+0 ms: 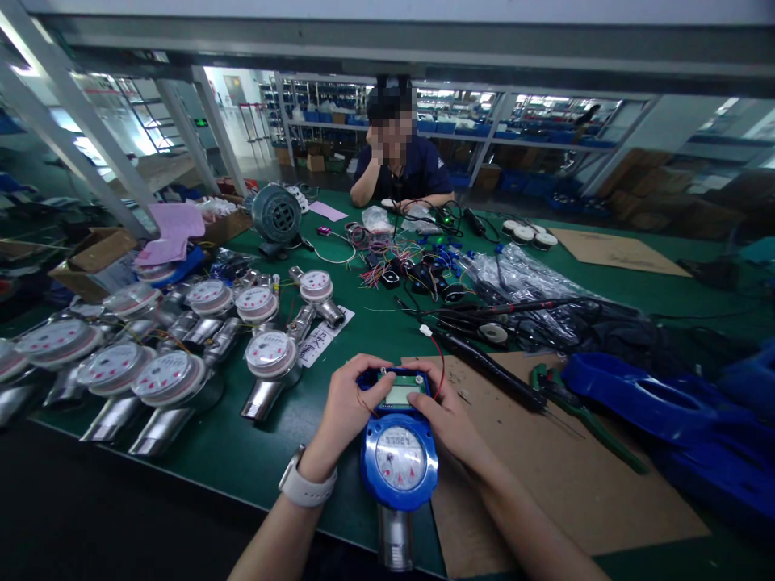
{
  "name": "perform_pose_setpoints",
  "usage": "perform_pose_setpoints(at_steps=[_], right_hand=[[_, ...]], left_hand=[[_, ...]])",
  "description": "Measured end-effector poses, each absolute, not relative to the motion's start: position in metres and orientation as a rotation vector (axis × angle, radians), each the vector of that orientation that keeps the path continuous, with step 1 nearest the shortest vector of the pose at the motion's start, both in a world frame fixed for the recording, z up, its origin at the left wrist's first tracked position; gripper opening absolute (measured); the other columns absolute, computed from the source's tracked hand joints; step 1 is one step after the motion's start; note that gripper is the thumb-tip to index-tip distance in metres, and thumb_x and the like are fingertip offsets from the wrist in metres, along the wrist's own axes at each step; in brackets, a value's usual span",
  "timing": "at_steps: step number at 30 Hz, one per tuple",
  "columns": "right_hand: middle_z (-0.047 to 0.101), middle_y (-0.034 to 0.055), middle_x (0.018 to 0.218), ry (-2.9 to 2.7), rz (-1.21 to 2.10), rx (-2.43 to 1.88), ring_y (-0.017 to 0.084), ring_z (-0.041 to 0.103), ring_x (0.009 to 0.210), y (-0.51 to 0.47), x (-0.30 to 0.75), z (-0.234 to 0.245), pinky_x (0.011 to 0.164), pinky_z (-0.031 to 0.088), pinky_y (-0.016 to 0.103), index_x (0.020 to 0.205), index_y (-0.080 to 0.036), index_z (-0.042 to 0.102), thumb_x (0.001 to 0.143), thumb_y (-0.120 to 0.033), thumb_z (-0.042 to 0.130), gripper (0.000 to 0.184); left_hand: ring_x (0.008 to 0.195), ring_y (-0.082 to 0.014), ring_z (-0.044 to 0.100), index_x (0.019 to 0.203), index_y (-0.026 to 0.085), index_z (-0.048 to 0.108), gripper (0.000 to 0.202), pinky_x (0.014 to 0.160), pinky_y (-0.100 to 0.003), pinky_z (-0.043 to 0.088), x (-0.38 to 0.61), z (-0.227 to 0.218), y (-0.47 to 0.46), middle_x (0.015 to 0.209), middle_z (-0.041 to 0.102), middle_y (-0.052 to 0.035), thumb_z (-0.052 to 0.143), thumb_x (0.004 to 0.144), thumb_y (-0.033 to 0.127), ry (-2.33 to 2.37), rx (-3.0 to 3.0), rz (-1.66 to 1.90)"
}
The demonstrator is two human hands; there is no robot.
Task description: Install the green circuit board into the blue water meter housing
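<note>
A blue water meter with a white dial stands at the near table edge, its metal pipe end pointing toward me. Its upper part holds a small circuit board with a display. My left hand, a white watch on its wrist, grips the left side of that upper part with the thumb on the board. My right hand grips the right side, fingers curled over the top. A thin red wire runs from the board toward a white connector.
Several silver water meters lie in rows at the left. A soldering iron and green pliers rest on a cardboard sheet. Blue housings are at the right. Wires and bagged parts fill the middle. A person sits opposite.
</note>
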State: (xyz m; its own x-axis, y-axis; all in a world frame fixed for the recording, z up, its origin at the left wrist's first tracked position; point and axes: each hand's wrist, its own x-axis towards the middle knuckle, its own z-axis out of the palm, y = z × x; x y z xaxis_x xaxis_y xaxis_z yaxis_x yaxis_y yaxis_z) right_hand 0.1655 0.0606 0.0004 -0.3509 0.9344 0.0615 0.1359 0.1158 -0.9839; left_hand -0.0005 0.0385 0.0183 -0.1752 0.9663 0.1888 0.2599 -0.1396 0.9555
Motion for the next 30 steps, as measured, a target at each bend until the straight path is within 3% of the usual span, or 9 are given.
perform_pose_setpoints(at_steps=[5, 9, 12, 16, 22, 25, 30], right_hand=[[0.052, 0.0054, 0.118, -1.641, 1.3, -1.057, 0.023, 0.047, 0.113, 0.06, 0.165, 0.002, 0.104, 0.033, 0.042, 0.108, -0.022, 0.055, 0.074, -0.029, 0.055, 0.035], [0.053, 0.005, 0.118, -1.648, 1.306, -1.041, 0.022, 0.048, 0.112, 0.06, 0.165, 0.002, 0.102, 0.035, 0.042, 0.108, -0.023, 0.054, 0.076, -0.029, 0.055, 0.032], [0.053, 0.0051, 0.121, -1.652, 1.309, -1.019, 0.022, 0.048, 0.115, 0.06, 0.166, 0.002, 0.103, 0.036, 0.041, 0.11, -0.023, 0.053, 0.078, -0.032, 0.057, 0.034], [0.053, 0.006, 0.125, -1.662, 1.363, -0.987, 0.022, 0.049, 0.117, 0.059, 0.17, 0.006, 0.1, 0.04, 0.04, 0.121, -0.025, 0.049, 0.081, -0.039, 0.056, 0.043], [0.054, 0.0048, 0.124, -1.743, 1.265, -0.987, 0.022, 0.051, 0.117, 0.058, 0.173, 0.008, 0.1, 0.041, 0.038, 0.115, -0.027, 0.053, 0.077, -0.044, 0.065, 0.044], [0.057, 0.0051, 0.118, -1.74, 1.276, -0.976, 0.021, 0.056, 0.108, 0.057, 0.172, 0.008, 0.092, 0.047, 0.034, 0.113, -0.026, 0.053, 0.076, -0.043, 0.066, 0.043], [0.057, 0.0035, 0.118, -1.754, 1.292, -0.961, 0.019, 0.058, 0.104, 0.056, 0.175, 0.003, 0.085, 0.051, 0.03, 0.115, -0.03, 0.05, 0.079, -0.041, 0.064, 0.04]], left_hand=[[0.079, -0.0154, 0.061, 0.084, 0.017, 0.069, 0.018, 0.075, -0.027, 0.047, -0.003, 0.021, 0.039, 0.084, 0.068, -0.0037, 0.066, 0.073, 0.032, 1.451, 1.414, 1.305], [0.096, -0.0187, 0.06, 0.102, 0.017, 0.065, 0.037, 0.088, -0.03, 0.047, -0.01, 0.02, 0.032, 0.104, 0.066, -0.0066, 0.07, 0.071, 0.036, 1.296, 1.28, 1.252], [0.113, -0.0208, 0.054, 0.118, 0.017, 0.057, 0.045, 0.1, -0.034, 0.041, -0.016, 0.012, 0.02, 0.122, 0.058, -0.0087, 0.061, 0.079, 0.04, 1.239, 1.137, 1.339], [0.122, -0.0239, 0.046, 0.124, 0.018, 0.053, 0.048, 0.11, -0.04, 0.03, -0.017, -0.002, 0.001, 0.129, 0.053, -0.0099, 0.047, 0.086, 0.047, 1.217, 1.092, 1.425], [0.129, -0.03, 0.037, 0.133, 0.019, 0.041, 0.082, 0.112, -0.046, 0.025, -0.001, -0.006, -0.008, 0.139, 0.04, -0.0123, 0.066, 0.067, 0.062, 1.161, 1.179, 1.458], [0.127, -0.0295, 0.039, 0.13, 0.02, 0.043, 0.082, 0.112, -0.046, 0.026, 0.003, -0.004, -0.003, 0.137, 0.041, -0.0116, 0.074, 0.062, 0.055, 1.189, 1.194, 1.442], [0.12, -0.0251, 0.048, 0.13, 0.023, 0.041, 0.073, 0.108, -0.043, 0.034, 0.003, -0.009, 0.004, 0.131, 0.048, -0.0097, 0.075, 0.067, 0.039, 1.145, 1.065, 1.411]])
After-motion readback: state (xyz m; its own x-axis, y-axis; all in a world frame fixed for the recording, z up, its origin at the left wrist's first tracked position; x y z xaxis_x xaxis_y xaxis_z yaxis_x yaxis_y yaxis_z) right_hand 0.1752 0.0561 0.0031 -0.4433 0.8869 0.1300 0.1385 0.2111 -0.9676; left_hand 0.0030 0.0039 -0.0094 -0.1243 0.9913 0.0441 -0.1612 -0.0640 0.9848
